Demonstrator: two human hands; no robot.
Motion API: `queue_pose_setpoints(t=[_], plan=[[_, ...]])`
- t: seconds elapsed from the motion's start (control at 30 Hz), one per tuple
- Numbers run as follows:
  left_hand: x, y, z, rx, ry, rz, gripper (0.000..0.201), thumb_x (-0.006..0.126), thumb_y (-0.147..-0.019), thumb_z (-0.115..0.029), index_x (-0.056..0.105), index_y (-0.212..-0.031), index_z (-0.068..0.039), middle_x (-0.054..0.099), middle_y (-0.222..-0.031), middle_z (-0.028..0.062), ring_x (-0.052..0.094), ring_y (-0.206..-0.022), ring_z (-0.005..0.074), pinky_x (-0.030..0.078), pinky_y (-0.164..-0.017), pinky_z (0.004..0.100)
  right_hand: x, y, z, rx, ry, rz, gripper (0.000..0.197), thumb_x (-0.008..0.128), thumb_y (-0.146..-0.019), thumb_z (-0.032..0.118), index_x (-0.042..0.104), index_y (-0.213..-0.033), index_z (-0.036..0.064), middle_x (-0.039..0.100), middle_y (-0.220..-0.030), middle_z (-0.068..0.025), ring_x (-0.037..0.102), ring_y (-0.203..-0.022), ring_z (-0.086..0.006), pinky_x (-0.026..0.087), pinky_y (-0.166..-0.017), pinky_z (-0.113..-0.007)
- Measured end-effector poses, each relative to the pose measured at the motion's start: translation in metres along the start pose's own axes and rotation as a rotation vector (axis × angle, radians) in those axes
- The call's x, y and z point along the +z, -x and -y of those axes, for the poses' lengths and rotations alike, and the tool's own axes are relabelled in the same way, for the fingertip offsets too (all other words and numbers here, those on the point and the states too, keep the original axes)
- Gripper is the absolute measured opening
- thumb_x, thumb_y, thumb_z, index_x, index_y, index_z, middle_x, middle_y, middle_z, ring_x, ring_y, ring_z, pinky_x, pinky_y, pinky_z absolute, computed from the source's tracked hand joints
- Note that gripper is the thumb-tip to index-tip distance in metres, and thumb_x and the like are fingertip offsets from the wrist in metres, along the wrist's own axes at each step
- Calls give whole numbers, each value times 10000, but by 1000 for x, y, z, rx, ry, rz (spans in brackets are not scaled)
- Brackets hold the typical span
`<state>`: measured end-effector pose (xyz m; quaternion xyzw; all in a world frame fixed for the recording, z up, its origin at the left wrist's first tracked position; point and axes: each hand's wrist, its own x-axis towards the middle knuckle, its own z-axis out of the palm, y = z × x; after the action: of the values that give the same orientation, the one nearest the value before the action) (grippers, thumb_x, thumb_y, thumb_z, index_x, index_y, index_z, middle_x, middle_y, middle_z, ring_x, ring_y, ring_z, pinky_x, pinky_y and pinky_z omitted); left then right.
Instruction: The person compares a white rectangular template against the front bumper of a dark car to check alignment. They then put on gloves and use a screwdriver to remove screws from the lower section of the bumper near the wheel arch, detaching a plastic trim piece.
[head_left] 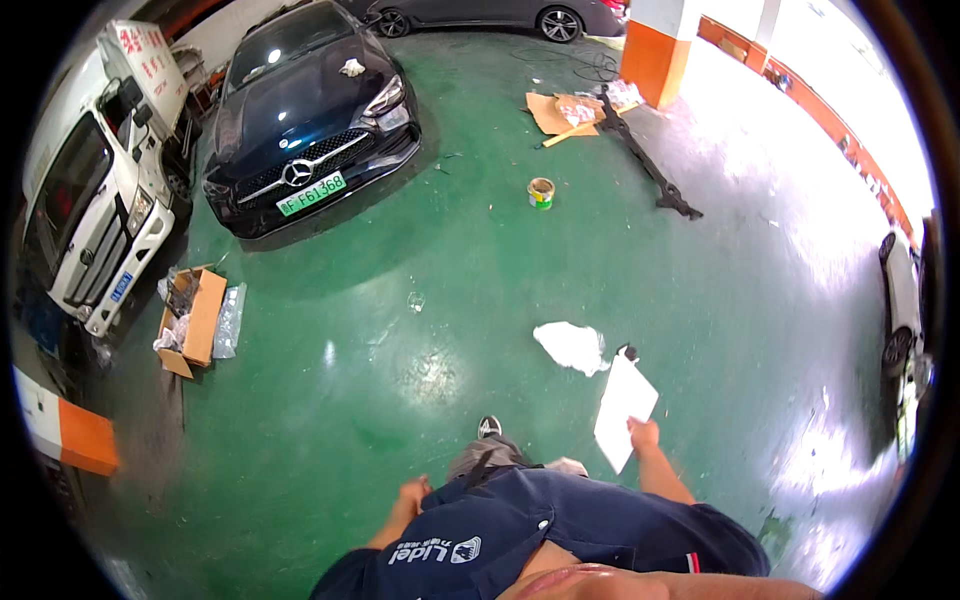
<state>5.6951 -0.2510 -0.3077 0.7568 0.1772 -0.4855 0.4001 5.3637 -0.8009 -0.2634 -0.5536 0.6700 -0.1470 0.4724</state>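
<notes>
Over the floor (470,280), in from its right edge, the right hand (644,434) grips a board (624,398), fingers closed; the left hand (412,493) curls its fingers, any hold unclear.

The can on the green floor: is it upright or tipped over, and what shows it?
Upright: the can stands on the green floor, its round rim facing up and its coloured side below.

Right hand (643,434) ahead of left hand (412,493)

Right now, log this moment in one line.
right hand: holds white panel | left hand: near dark shirt, grip unclear | floor: tin, cardboard box
</notes>
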Motion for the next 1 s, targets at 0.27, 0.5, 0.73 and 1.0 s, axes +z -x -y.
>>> queue_pose_setpoints(t=[0.27,0.5,0.73,1.0], plan=[[-43,-93,-393,296,239,-147,238,661,-1010,-297,669,-1090,-73,710,-928,51,663,-776,143,526,-689,302,133,-69,104,-438,1446,596,299,572,-925,290,811,-991,124,782,-1067,-98,736,-1005,-360,586,-851,-420],[13,-165,-609,256,224,-103,372,706,-979,-348,650,-1181,-40,722,-964,64,678,-781,154,540,-688,300,278,-266,202,-29,1216,750,336,618,-884,293,789,-1080,80,742,-1178,-167,697,-1141,-344,550,-948,-431],[116,-180,-909,439,277,344,420,697,-992,-379,618,-1224,-38,687,-1081,69,676,-991,174,512,-855,316,424,-377,592,-501,1169,494,339,624,-884,262,761,-1109,49,729,-1175,-189,705,-1117,-342,582,-913,-452],[164,-294,-1229,760,365,80,288,654,-969,-198,646,-1180,-2,681,-1053,94,639,-897,187,526,-791,318,627,-385,984,-1385,832,337,128,624,-847,141,721,-853,56,712,-794,-173,710,-813,-357,552,-724,-507]])
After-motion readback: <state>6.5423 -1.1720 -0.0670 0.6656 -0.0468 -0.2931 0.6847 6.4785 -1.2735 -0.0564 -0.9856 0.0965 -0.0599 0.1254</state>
